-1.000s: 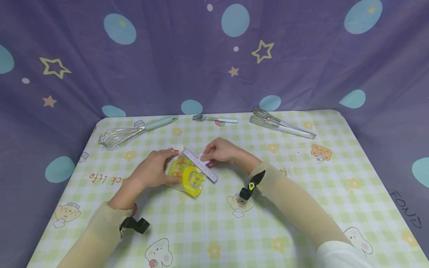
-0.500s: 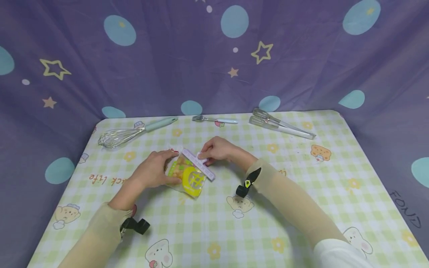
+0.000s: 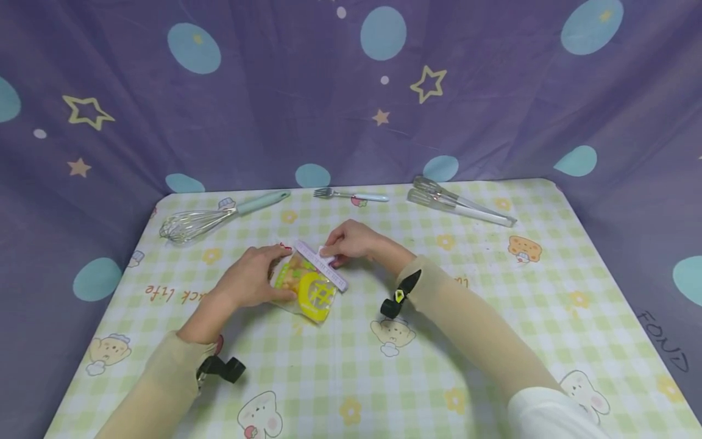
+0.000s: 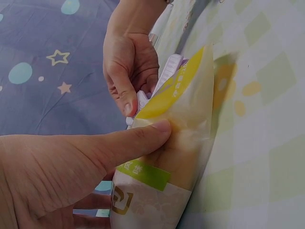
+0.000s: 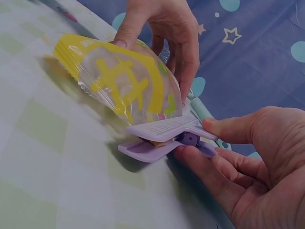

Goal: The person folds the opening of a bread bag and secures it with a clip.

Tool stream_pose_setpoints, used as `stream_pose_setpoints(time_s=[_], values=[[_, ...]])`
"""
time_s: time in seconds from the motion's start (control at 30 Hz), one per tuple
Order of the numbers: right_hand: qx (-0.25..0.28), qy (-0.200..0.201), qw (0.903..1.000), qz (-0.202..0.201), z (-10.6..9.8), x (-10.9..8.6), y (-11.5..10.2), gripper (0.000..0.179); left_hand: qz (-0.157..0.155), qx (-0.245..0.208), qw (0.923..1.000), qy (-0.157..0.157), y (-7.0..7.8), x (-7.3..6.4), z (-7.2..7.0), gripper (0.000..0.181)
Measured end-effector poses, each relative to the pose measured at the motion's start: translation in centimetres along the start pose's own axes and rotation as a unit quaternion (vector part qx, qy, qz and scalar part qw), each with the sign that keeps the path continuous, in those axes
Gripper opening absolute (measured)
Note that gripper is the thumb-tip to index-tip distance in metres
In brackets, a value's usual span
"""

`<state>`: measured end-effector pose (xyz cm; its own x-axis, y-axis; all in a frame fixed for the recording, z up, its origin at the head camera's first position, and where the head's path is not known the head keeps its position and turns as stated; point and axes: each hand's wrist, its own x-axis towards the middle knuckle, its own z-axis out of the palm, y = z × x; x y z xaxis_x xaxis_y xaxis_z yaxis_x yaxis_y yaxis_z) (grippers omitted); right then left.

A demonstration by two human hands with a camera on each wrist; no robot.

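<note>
A clear and yellow snack packet [image 3: 309, 289] with a yellow hash mark stands tilted at the middle of the table. My left hand [image 3: 249, 277] grips it from the left, thumb across its front in the left wrist view. On the packet's right edge sits a lilac bag clip [image 3: 322, 265]. My right hand [image 3: 353, 241] pinches the clip's handles between thumb and fingers. In the right wrist view the clip [image 5: 159, 136] has its long jaws spread apart, with the packet's edge [image 5: 157, 114] between or right at them.
A whisk [image 3: 225, 216] with a pale green handle lies at the back left. Behind the packet is a fork [image 3: 351, 195], and tongs [image 3: 460, 202] lie at the back right. A checked cloth [image 3: 351, 366] covers the table; a purple curtain hangs behind.
My right hand has moved a little left and away from me, bringing the bag clip farther over the packet. The left hand and the packet have stayed in place.
</note>
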<state>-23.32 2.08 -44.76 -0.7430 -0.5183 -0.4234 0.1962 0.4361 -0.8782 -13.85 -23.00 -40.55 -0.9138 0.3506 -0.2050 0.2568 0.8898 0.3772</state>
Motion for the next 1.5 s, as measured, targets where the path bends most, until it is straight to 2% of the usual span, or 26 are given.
stream_pose_setpoints(time_s=[1.23,1.33,1.4,1.5], values=[[-0.011,-0.002,0.9999,0.002,0.2,0.5,-0.8,0.022,-0.004,0.003,1.0,-0.007,0.3,0.1,-0.2,0.093],[-0.032,0.011,0.9994,-0.003,0.2,0.3,-0.9,0.024,-0.006,0.002,0.9999,-0.01,0.3,0.1,-0.2,0.093],[-0.065,0.027,0.9974,-0.014,0.2,0.1,-1.1,0.025,-0.007,0.001,0.9999,-0.011,0.3,0.1,-0.3,0.093],[-0.132,0.059,0.9886,-0.041,0.2,-0.2,-1.1,0.025,-0.007,0.0,0.9999,-0.011,0.2,0.0,-0.3,0.093]])
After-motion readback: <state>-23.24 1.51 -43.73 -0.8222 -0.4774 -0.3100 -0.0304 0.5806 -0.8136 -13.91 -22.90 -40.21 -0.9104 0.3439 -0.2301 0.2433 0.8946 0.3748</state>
